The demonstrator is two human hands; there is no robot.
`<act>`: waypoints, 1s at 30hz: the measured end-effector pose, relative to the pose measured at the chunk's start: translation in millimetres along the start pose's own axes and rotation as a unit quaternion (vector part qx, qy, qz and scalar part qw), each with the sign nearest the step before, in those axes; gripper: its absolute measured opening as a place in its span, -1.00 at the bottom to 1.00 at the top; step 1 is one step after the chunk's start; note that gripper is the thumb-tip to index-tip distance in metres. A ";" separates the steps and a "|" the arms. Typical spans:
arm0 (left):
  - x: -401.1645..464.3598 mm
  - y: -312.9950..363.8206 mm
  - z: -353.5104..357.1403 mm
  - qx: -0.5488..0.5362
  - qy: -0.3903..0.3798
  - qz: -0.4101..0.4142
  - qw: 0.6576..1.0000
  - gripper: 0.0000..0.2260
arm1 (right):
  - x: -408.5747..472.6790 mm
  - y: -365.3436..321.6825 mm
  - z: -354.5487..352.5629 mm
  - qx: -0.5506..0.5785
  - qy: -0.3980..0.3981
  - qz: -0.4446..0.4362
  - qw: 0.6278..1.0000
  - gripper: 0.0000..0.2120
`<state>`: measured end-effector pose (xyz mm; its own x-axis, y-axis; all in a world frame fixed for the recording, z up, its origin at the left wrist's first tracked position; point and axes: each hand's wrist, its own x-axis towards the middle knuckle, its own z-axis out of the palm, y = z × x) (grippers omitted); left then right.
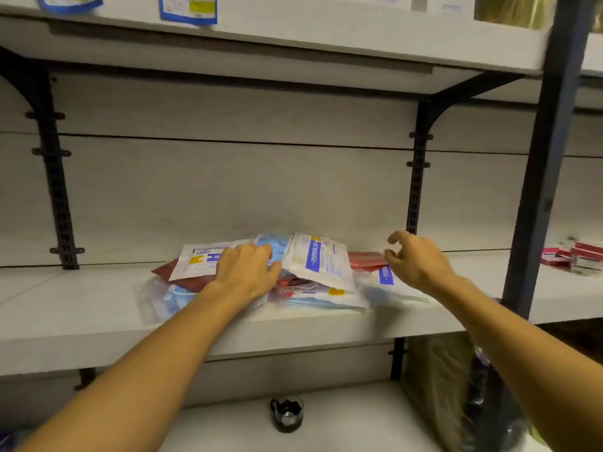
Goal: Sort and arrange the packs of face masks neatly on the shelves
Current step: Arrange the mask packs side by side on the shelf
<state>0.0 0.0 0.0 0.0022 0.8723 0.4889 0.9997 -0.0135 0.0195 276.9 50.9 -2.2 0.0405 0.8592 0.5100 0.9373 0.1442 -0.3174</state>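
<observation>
Single head-worn wide-angle view, facing forward and slightly down into a shelving unit at close range. Middle shelf point(98, 321) sits centre frame, within arm's reach; both forearms enter from the bottom corners. Underside of the upper shelf point(293, 50) fills the top; lower shelf point(342, 419) shows along the bottom edge. Straight lines bow toward the edges

I am looking into a shop's stockroom: grey bracketed shelves point(98, 308), a heap of packaged face masks point(321, 265), and red boxed goods point(584, 257) to the heap's right.
</observation>
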 end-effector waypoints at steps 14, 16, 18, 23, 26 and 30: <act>68.8 66.6 23.2 -0.066 -0.113 -0.184 0.974 -0.40 | 68.5 45.1 15.7 0.035 -0.053 -0.072 0.995 -0.68; 73.4 64.1 27.4 -0.115 -0.132 -0.210 0.962 -0.35 | 70.1 43.8 24.2 0.044 -0.068 -0.085 0.993 -0.68; 77.9 62.2 28.3 -0.152 -0.152 -0.215 0.953 -0.40 | 68.3 42.4 33.2 0.050 -0.088 -0.089 0.991 -0.68; 91.4 56.6 17.0 -0.288 -0.159 -0.214 0.920 -0.75 | 73.1 41.4 37.7 0.051 -0.105 -0.099 0.988 -0.69; 90.5 52.0 2.7 -0.334 -0.114 -0.217 0.910 -0.79 | 81.1 36.5 31.7 0.062 -0.093 -0.091 0.990 -0.70; 86.9 21.3 -4.8 -0.406 0.000 -0.245 0.880 -0.81 | 90.5 16.7 36.8 0.092 -0.098 -0.081 0.988 -0.72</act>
<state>21.4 73.2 47.1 -0.4251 0.8707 0.2473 0.5343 0.0209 0.8450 283.5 149.2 9.3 -0.1892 0.8936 0.4070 0.8464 0.3585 -0.3939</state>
